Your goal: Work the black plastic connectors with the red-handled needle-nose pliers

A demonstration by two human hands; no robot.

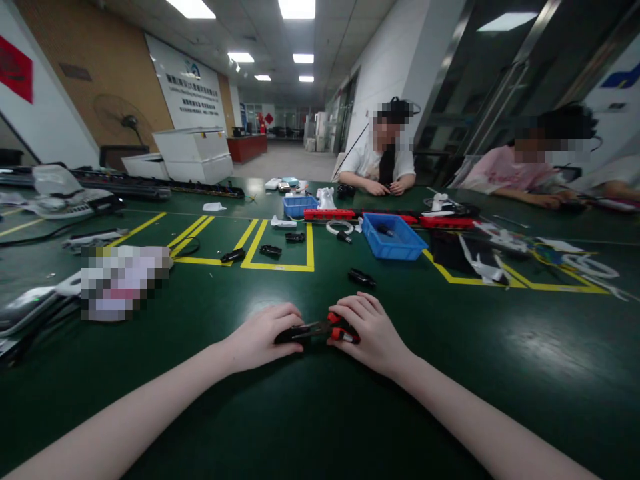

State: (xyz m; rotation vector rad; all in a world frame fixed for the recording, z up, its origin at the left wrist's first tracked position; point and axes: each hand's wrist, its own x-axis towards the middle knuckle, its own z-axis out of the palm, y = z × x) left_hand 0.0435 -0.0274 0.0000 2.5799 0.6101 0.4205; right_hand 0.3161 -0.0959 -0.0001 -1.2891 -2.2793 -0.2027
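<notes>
My right hand (367, 331) is closed around the red and black handles of a pair of pliers (336, 327), whose jaws point left. Between the fingers and thumb of my left hand (267, 337) is a small black part (287, 335), mostly hidden by the fingers. The jaw tips reach this part; whether they grip it cannot be made out. Both hands rest close to the green tabletop (320, 413). Beyond them lies another black part (361, 277). More small black pieces, including this black piece (271, 251), lie by the yellow tape.
A blue bin (393, 237) holding a dark item and a smaller blue bin (300, 205) stand farther back. A coiled white cable (340, 228) lies between them. Cables and scraps are at the right; a pixelated object (125, 283) is at left. Two people sit across the table.
</notes>
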